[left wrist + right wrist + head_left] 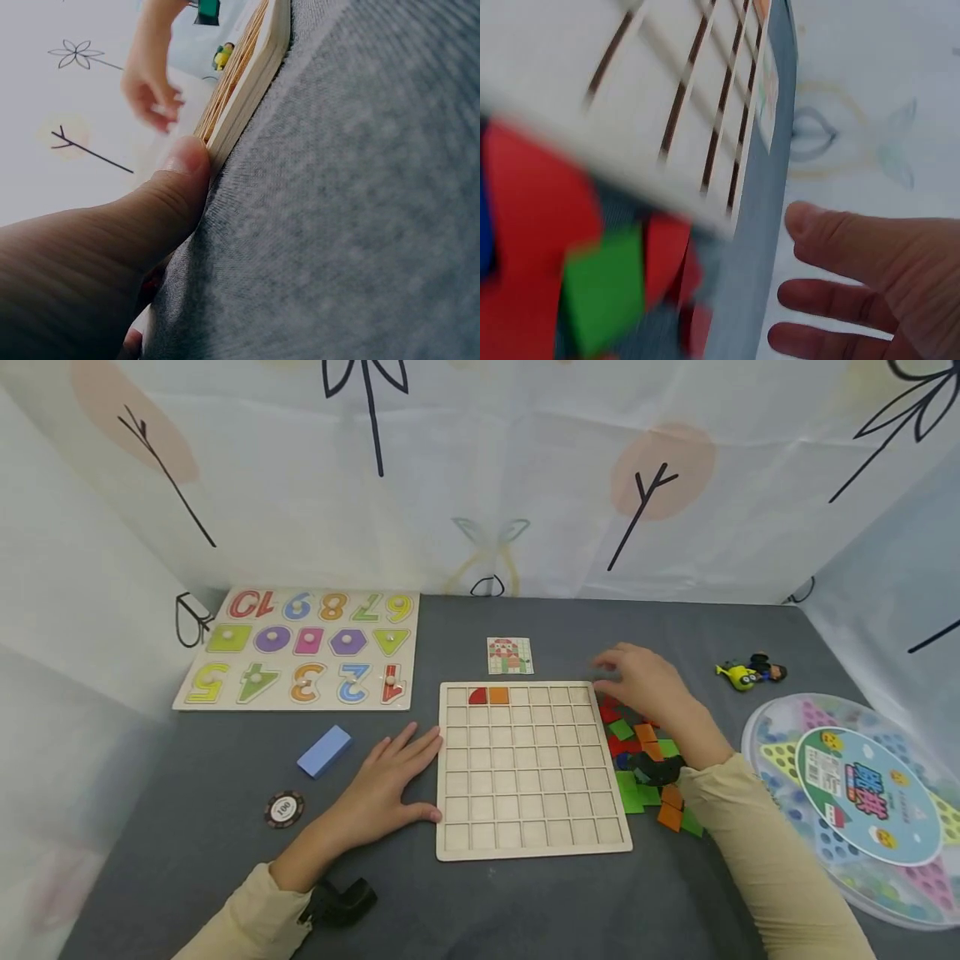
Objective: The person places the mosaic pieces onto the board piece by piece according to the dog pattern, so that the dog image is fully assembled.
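Observation:
A pale wooden grid board (pixel 525 777) lies flat on the grey table. Its top row holds a red rounded piece (pixel 477 697) and an orange square (pixel 498 695). Against the board's left edge rests my left hand (pixel 386 789), fingers spread; the left wrist view has its thumb (pixel 184 169) on the board's side. My right hand (pixel 645 681) hovers by the upper right corner, above loose red, green and orange pieces (pixel 628 789). In the right wrist view its thumb (pixel 832 236) and fingers stand apart with nothing between them. A small picture card (pixel 509 656) lies behind the board.
Back left lies a number-and-shape puzzle (pixel 331 677). A blue block (pixel 324 752) and a poker chip (pixel 284 809) sit left of my left hand. On the right are small toy figures (pixel 750 672) and a round plastic game box (pixel 870 818). Patterned cloth walls enclose the table.

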